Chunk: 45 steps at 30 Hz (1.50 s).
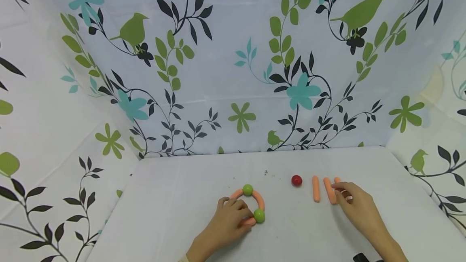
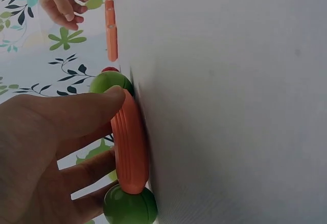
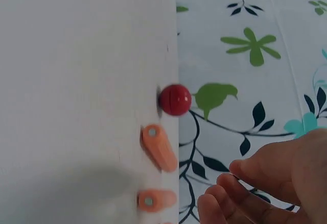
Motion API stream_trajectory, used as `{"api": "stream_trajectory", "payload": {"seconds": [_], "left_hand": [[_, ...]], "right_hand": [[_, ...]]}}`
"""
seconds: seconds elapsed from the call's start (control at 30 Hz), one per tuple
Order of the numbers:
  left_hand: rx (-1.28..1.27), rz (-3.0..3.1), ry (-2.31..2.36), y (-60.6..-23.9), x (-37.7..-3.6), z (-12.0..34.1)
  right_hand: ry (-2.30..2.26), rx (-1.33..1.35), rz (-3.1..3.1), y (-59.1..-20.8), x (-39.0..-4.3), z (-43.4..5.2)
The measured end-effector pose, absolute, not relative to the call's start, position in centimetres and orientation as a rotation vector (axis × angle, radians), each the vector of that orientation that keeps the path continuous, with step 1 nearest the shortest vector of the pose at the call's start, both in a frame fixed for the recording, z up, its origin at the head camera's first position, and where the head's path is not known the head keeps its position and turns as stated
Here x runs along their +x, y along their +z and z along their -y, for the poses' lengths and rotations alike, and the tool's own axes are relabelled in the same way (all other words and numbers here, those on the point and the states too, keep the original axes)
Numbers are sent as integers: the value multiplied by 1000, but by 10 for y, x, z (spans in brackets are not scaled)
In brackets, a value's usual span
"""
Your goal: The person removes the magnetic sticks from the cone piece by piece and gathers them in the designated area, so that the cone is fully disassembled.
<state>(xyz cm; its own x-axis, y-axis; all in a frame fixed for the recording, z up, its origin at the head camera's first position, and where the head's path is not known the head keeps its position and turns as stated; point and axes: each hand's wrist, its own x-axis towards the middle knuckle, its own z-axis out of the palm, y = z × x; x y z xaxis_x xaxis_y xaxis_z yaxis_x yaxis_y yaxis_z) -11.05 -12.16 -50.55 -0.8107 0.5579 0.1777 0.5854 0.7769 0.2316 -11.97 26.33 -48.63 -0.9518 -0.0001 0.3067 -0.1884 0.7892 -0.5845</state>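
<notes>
A white table point(image 1: 182, 221) fills the lower frame. At lower centre, the left hand point(image 1: 227, 223) curls its fingers around an orange ring point(image 1: 259, 199) joined by two green balls point(image 1: 248, 189). To the right, the right hand point(image 1: 358, 205) rests loosely open, fingertips touching orange sticks point(image 1: 316, 189) beside a red ball point(image 1: 296, 180).

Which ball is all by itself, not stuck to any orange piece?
The red ball. It sits alone on the table, while both green balls join curved orange pieces under the left hand.
</notes>
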Motion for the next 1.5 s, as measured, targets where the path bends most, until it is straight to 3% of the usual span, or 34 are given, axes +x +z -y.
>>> {"api": "stream_trajectory", "payload": {"seconds": [0.87, 1.5], "left_hand": [[-750, 2926, -699, -513, -95, 119], [-749, 2901, -688, -515, -94, 115]], "right_hand": [[1467, 308, 2807, -508, -101, -145], [1550, 609, 2763, -523, -104, -117]]}}
